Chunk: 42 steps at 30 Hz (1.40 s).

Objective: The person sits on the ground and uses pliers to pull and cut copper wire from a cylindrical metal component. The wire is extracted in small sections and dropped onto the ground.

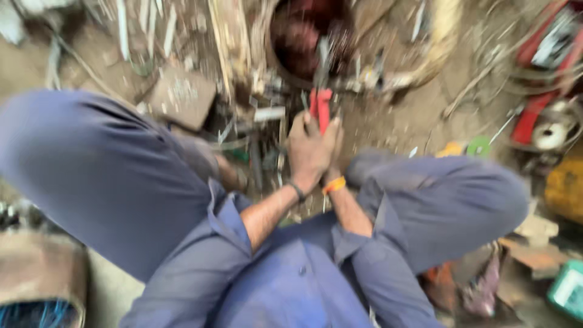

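Note:
The picture is blurred by motion. I sit on the ground with both knees up, in blue-grey clothes. My left hand (306, 149) and my right hand (333, 146) are clasped together around the red handles of a pair of pliers (320, 106). The pliers' metal jaws point away from me toward a round motor housing (306, 36) with dark red windings inside. A dark band is on my left wrist, an orange one on my right. The right hand is mostly hidden behind the left.
Metal scraps, rods and wires litter the dirt floor in front of me. A flat brown block (182, 94) lies at the left. Red machine parts (546, 61) sit at the right, a yellow object (565, 188) below them, a teal box (568, 291) at the bottom right.

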### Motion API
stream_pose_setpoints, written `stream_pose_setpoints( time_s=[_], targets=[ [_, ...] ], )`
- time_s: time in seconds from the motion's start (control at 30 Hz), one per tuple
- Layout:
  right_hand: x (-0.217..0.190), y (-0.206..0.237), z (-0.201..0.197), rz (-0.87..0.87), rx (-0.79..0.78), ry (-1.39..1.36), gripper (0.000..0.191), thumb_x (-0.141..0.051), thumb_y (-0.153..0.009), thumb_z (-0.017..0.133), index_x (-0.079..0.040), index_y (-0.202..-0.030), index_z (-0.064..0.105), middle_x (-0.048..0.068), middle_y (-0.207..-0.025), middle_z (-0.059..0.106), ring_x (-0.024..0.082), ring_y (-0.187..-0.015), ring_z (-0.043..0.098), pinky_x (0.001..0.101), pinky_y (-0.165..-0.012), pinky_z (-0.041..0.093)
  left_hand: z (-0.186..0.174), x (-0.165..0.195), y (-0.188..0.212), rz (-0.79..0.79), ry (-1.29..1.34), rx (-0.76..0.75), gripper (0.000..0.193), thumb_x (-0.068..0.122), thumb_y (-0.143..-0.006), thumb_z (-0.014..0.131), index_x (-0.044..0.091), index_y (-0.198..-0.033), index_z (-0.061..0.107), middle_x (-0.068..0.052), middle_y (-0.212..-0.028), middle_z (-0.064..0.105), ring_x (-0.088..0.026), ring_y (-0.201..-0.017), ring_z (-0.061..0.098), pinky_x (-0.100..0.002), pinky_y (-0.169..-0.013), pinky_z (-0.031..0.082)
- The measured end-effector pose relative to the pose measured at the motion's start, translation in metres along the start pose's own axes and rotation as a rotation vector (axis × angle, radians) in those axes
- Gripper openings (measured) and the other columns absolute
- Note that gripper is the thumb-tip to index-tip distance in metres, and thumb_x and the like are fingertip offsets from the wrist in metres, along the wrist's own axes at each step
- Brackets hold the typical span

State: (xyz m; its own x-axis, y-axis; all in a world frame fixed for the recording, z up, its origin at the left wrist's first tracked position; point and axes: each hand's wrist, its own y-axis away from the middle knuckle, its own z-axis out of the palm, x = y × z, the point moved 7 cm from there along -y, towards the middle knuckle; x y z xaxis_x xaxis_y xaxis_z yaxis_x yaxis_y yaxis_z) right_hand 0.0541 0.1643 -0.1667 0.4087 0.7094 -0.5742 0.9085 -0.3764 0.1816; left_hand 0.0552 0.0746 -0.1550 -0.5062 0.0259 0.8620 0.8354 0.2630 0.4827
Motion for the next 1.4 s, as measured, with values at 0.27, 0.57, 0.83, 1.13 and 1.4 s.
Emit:
stream_pose_setpoints(
  time_s=[0.27, 0.57, 0.83, 1.13, 1.4],
  targets=[
    [0.001, 0.008, 0.002, 0.464, -0.59, -1.033, 0.036, -0.037, -0.104, 0.049, -0.007, -0.118, 0.063, 0.005, -0.098, 0.066, 0.017, -0.088, 0.064, 0.0329, -0.075, 0.054, 0.005, 0.005, -0.001, -0.184, -0.242, -0.175, 0.077, 0.061, -0.081, 0.07, 0.004, -0.131, 0.054, -0.027, -0.128, 0.06, -0.042, -0.122, 0.056, -0.052, -0.104, 0.043],
    [0.002, -0.007, -0.01, 0.46, -0.752, -0.707, 0.019, -0.016, -0.101, 0.057, -0.003, -0.111, 0.066, 0.0, -0.081, 0.063, 0.009, -0.06, 0.054, 0.0276, -0.049, 0.044, -0.01, -0.019, 0.001, -0.282, -0.154, -0.189, 0.086, 0.076, -0.089, 0.047, 0.002, -0.134, 0.054, -0.029, -0.132, 0.055, -0.043, -0.131, 0.049, -0.053, -0.111, 0.037],
    [-0.005, -0.003, 0.017, 0.052, -0.539, -0.591, 0.028, -0.021, -0.101, 0.06, -0.001, -0.119, 0.067, 0.003, -0.105, 0.072, 0.011, -0.093, 0.067, 0.0265, -0.08, 0.056, -0.005, -0.047, -0.011, -0.385, -0.019, -0.212, 0.086, 0.078, -0.088, 0.038, 0.002, -0.12, 0.061, -0.021, -0.125, 0.062, -0.035, -0.122, 0.059, -0.048, -0.106, 0.042],
    [0.012, 0.005, 0.056, 0.596, -0.492, -1.234, 0.062, -0.057, -0.094, 0.046, -0.004, -0.118, 0.066, 0.007, -0.083, 0.073, 0.019, -0.074, 0.07, 0.0306, -0.069, 0.058, 0.006, -0.051, -0.007, -0.393, -0.119, -0.118, 0.103, 0.079, -0.071, 0.072, -0.007, -0.123, 0.047, -0.023, -0.123, 0.054, -0.037, -0.122, 0.056, -0.046, -0.101, 0.043],
    [0.012, -0.013, 0.035, 0.152, -0.234, -0.692, 0.05, -0.028, -0.096, 0.069, -0.012, -0.141, 0.053, -0.002, -0.119, 0.067, 0.011, -0.086, 0.065, 0.0275, -0.074, 0.055, 0.013, -0.07, -0.009, -0.495, -0.173, -0.142, 0.122, 0.062, -0.067, 0.083, -0.007, -0.148, 0.023, -0.028, -0.122, 0.059, -0.043, -0.108, 0.065, -0.049, -0.095, 0.051]
  ],
)
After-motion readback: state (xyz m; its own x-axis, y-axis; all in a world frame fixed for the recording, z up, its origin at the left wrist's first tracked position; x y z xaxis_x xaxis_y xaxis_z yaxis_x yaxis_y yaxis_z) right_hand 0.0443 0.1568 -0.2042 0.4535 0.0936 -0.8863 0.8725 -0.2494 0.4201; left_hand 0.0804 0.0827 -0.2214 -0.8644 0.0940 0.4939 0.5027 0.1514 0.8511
